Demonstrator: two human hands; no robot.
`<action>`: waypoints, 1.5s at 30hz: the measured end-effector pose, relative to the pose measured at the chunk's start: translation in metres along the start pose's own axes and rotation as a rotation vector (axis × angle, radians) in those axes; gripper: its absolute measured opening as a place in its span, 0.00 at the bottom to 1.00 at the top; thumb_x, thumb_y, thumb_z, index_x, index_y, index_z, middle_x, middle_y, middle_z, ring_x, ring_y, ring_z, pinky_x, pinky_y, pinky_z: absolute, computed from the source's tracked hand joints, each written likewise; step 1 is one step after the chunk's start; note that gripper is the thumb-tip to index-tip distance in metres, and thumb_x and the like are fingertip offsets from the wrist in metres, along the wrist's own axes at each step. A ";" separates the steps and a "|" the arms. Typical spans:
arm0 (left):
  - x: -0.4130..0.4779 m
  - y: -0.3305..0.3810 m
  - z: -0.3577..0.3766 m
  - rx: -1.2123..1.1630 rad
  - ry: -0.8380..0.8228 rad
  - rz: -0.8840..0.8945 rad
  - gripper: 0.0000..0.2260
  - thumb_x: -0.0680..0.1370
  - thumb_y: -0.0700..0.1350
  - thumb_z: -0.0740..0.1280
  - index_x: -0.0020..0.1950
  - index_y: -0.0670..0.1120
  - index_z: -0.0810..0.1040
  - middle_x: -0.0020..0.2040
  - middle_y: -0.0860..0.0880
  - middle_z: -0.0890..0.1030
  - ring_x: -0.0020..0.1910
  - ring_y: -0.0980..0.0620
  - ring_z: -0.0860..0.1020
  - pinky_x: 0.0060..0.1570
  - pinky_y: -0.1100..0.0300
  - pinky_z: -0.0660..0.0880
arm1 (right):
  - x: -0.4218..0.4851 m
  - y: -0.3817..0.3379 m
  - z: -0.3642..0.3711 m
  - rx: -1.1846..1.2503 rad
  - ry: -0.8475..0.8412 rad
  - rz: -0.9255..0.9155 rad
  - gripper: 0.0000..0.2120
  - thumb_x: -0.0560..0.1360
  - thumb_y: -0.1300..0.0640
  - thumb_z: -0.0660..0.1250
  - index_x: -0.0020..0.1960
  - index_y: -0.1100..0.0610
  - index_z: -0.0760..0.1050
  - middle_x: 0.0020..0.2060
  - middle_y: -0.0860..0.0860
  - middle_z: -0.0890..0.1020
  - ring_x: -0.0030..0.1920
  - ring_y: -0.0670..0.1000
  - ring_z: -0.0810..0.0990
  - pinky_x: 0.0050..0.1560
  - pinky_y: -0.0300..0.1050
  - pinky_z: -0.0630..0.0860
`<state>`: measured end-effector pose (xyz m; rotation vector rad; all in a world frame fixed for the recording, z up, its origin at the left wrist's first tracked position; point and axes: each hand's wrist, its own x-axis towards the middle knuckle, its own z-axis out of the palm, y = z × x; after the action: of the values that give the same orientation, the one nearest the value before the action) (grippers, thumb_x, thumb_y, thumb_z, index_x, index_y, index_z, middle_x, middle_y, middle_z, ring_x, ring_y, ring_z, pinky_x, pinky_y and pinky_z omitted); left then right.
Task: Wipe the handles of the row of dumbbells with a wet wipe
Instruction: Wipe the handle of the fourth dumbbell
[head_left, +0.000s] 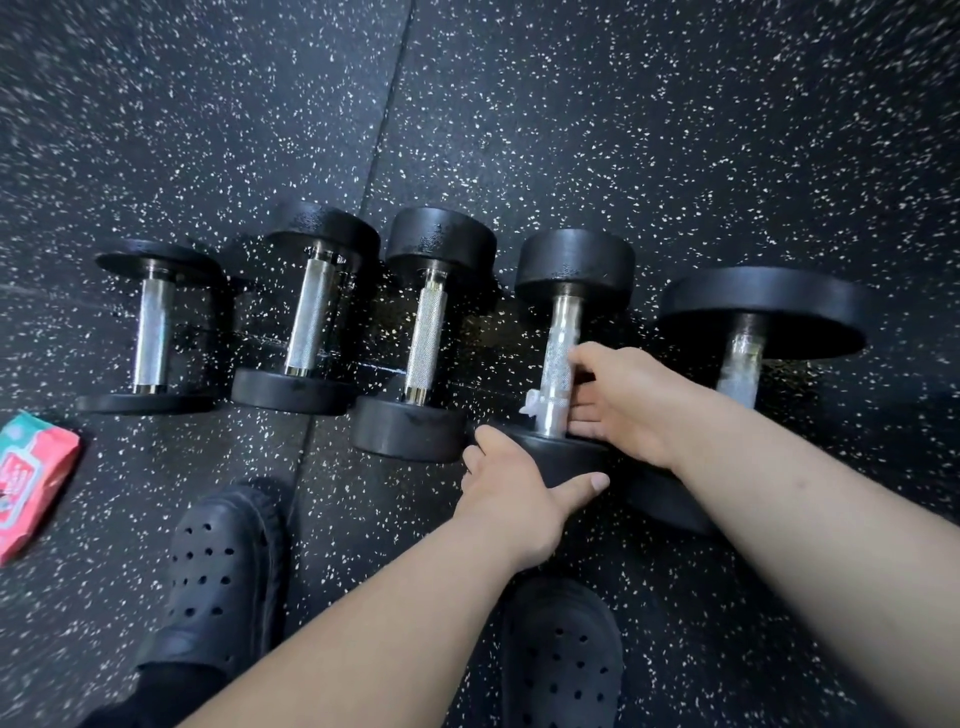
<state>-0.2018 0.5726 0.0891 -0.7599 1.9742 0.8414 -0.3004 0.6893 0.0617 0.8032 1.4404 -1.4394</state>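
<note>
Nothing plainly legible anywhere. On the wipe pack (32, 480) at the left edge, a red label with white marks, possibly lettering, too blurred to read, and partly cut off by the frame edge. On the black ends of the dumbbells (410, 430), no number or brand legible at this angle and sharpness.

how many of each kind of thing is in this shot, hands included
dumbbells: 5
wet wipe: 1
pack of wipes: 1
clogs: 2
hands: 2
total: 11
</note>
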 end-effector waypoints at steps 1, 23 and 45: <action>0.000 0.000 0.000 -0.004 0.000 0.000 0.45 0.69 0.70 0.77 0.69 0.44 0.58 0.73 0.44 0.64 0.71 0.40 0.69 0.69 0.46 0.71 | 0.003 -0.001 0.001 0.063 -0.006 0.026 0.18 0.85 0.49 0.59 0.65 0.60 0.77 0.49 0.63 0.88 0.50 0.61 0.89 0.56 0.55 0.83; 0.002 -0.003 -0.001 -0.002 -0.002 0.018 0.46 0.69 0.70 0.76 0.69 0.44 0.58 0.73 0.44 0.65 0.71 0.40 0.70 0.66 0.47 0.72 | 0.004 -0.010 -0.018 0.087 0.183 0.050 0.20 0.85 0.53 0.55 0.70 0.63 0.73 0.56 0.64 0.84 0.52 0.61 0.85 0.60 0.56 0.78; 0.001 -0.005 -0.007 0.014 -0.008 0.018 0.54 0.67 0.73 0.76 0.76 0.42 0.55 0.76 0.43 0.65 0.73 0.40 0.69 0.70 0.44 0.71 | -0.024 0.006 -0.001 -1.001 0.249 -0.506 0.08 0.69 0.62 0.77 0.40 0.50 0.83 0.34 0.42 0.82 0.39 0.43 0.80 0.39 0.38 0.73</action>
<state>-0.2020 0.5636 0.0899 -0.7309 1.9803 0.8397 -0.2866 0.6949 0.0815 -0.0378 2.3523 -0.7448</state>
